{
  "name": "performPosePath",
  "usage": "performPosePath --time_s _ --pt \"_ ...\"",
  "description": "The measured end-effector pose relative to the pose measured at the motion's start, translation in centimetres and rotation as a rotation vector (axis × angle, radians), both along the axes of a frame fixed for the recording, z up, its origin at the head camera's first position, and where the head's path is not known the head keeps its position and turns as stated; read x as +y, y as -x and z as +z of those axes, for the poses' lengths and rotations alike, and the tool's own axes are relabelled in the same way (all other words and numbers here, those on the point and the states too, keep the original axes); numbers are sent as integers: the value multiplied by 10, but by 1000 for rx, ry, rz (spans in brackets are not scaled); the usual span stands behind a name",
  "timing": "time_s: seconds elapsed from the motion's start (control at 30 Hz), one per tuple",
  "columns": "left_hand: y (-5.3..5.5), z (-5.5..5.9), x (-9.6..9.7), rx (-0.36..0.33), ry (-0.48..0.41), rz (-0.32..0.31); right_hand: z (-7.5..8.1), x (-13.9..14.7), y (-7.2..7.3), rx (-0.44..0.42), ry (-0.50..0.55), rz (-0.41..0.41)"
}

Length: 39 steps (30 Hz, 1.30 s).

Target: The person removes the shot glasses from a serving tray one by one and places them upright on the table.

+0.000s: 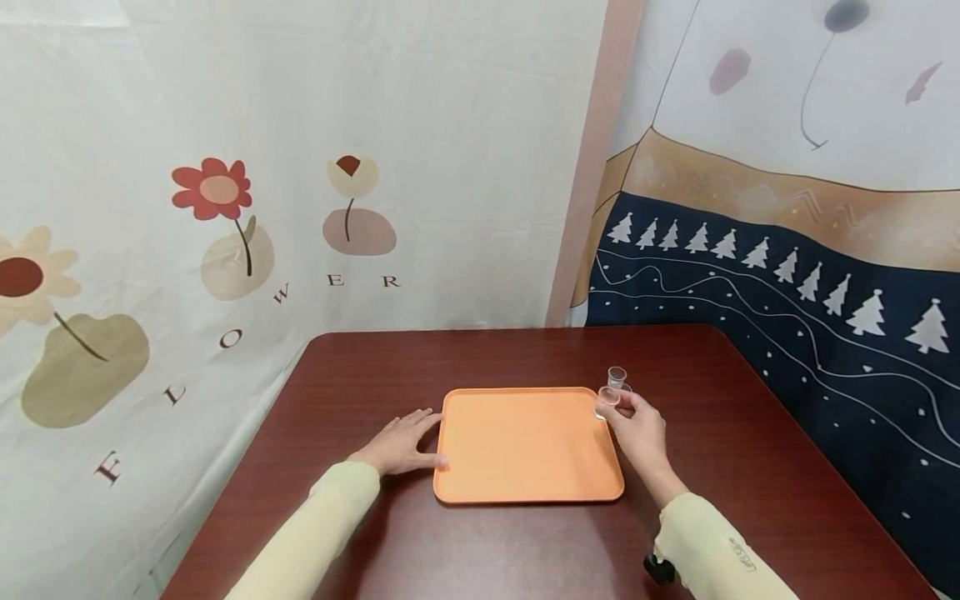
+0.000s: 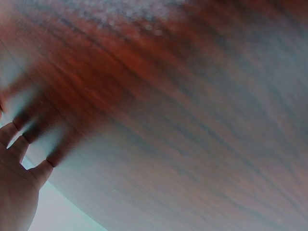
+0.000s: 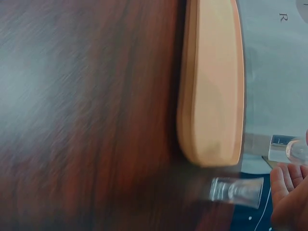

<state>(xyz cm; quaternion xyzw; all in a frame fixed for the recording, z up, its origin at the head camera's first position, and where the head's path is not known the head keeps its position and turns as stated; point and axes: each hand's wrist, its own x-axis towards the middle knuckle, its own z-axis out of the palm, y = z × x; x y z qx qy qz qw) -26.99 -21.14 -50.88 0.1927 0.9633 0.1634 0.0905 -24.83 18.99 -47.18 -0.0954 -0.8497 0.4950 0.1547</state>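
Note:
An orange tray (image 1: 528, 446) lies flat on the table. My left hand (image 1: 401, 443) rests at its left side, fingers spread and thumb lying over the rim; the left wrist view catches only part of this hand (image 2: 19, 178) at its edge. My right hand (image 1: 637, 429) pinches a small clear shot glass (image 1: 607, 400) at the tray's far right corner. Just behind it, a second clear shot glass (image 1: 617, 377) shows. In the right wrist view a shot glass (image 3: 237, 191) stands beside the tray's end, near the right hand (image 3: 291, 195).
The dark red-brown wooden table (image 1: 510, 550) has rounded far corners. Beyond it hangs a pale cloth with printed flowers (image 1: 217, 190). A navy cloth with white trees (image 1: 867, 314) hangs along the right side.

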Motion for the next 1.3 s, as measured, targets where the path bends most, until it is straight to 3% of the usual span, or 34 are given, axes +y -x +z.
performPosePath --time_s 0.7,1.3 --pt "0 -1 -1 9 9 -3 -22 40 -22 -19 -50 -93" --pt "-2 1 0 12 13 -9 -40 39 -29 -82 -94 -55"
